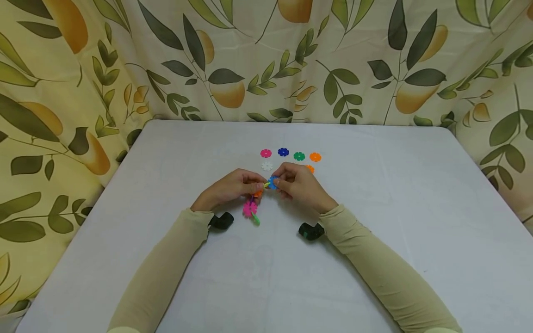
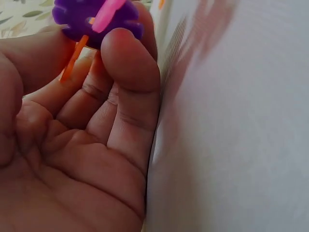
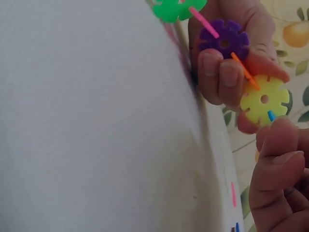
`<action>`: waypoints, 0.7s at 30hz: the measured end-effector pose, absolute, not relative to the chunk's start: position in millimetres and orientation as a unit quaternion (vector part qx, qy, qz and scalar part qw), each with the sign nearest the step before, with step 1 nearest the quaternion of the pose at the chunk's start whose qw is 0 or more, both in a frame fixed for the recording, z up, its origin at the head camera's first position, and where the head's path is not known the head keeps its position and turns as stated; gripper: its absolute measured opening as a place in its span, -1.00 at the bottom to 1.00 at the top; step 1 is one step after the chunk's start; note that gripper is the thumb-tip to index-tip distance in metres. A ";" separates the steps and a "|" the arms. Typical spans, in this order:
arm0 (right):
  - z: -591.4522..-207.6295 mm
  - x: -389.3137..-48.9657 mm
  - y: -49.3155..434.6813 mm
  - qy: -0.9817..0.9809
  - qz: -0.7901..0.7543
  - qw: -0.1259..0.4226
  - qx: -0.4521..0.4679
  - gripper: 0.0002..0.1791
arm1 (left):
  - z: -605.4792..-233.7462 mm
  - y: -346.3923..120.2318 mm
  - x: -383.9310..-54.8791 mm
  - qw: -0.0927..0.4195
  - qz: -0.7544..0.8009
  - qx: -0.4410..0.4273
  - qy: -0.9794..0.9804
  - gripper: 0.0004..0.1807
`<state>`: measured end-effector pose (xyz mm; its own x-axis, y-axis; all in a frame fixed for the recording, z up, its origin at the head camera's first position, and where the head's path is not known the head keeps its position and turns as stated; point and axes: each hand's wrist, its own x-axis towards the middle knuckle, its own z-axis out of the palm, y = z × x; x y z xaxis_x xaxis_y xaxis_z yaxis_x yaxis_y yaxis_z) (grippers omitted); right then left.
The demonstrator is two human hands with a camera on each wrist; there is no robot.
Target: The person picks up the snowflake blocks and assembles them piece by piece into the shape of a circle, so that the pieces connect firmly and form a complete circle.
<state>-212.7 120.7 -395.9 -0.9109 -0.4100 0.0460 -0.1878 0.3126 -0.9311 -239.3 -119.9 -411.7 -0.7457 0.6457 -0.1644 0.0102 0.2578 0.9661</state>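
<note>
A chain of notched plastic discs hangs from my left hand [image 1: 226, 188], whose fingers grip it near its upper end. In the head view a pink disc [image 1: 250, 209] and a green disc [image 1: 256, 219] dangle lowest. The right wrist view shows a purple disc [image 3: 224, 38], an edge-on orange disc [image 3: 246, 71] and a yellow disc [image 3: 264, 99] slotted together. Between thumb and fingertips, my right hand [image 1: 303, 187] pinches a blue disc [image 1: 272, 182], which meets the yellow one's edge. My right fingers mostly hide the blue disc in the right wrist view.
Beyond the hands lie loose discs: pink [image 1: 265, 153], dark blue [image 1: 283, 151], green [image 1: 299, 156], orange [image 1: 315, 157], white [image 1: 267, 165] and another orange [image 1: 310, 169]. A white cloth covers the table [image 1: 266, 277]. A leaf-patterned curtain [image 1: 258, 60] hangs behind it.
</note>
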 end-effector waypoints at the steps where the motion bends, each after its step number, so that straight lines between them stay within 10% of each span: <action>1: -397.3 -212.9 120.4 0.802 -0.558 0.099 -0.188 -0.96 | -411.7 -119.6 -239.1 0.277 0.566 0.221 0.745 -0.71; 21: -386.6 -213.4 132.0 0.828 -0.523 0.087 -0.183 -0.80 | -408.7 -117.7 -238.2 0.299 0.565 0.209 0.740 -0.63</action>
<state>-213.4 132.0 -386.6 -0.9177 -0.3945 0.0472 -0.2118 0.3850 -0.8983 -238.2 -117.7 -408.7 -0.7331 0.6482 -0.2060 -0.0286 0.2733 0.9615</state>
